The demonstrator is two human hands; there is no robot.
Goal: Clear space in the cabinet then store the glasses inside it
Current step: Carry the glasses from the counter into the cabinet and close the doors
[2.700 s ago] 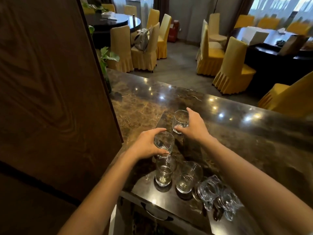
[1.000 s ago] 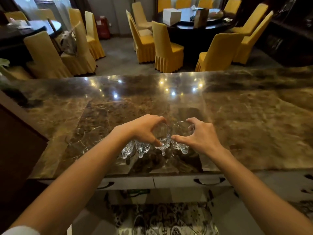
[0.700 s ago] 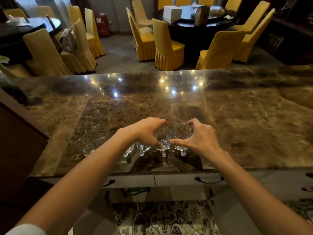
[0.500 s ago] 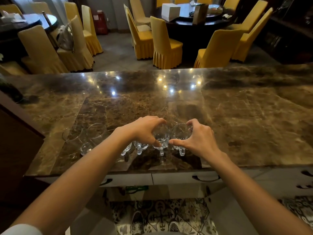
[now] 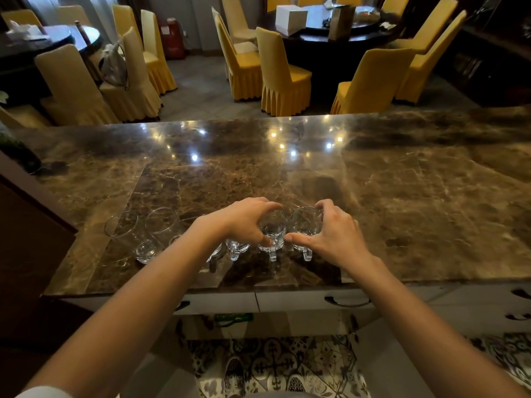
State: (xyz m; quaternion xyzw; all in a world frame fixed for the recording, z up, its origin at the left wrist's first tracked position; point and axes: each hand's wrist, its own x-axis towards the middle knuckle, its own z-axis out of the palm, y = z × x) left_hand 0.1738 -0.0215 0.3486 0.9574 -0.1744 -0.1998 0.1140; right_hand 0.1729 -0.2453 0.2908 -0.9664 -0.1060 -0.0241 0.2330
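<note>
Gripping two clear handled glass mugs on dark brown marble table (image 5: 402, 202): left hand (image 5: 244, 222) holds one (image 5: 271, 234), right hand (image 5: 330, 234) holds its right neighbour (image 5: 305, 225); 2 clear tumblers (image 5: 138, 234) further left.

Light: dim, warm indoor.
Glare: bright spots on the counter (image 5: 402, 196), centre of frame.
Shadows: dark lower left and upper right.
Distortion: wide-angle bending at the edges.
Focus: slightly soft throughout.
</note>
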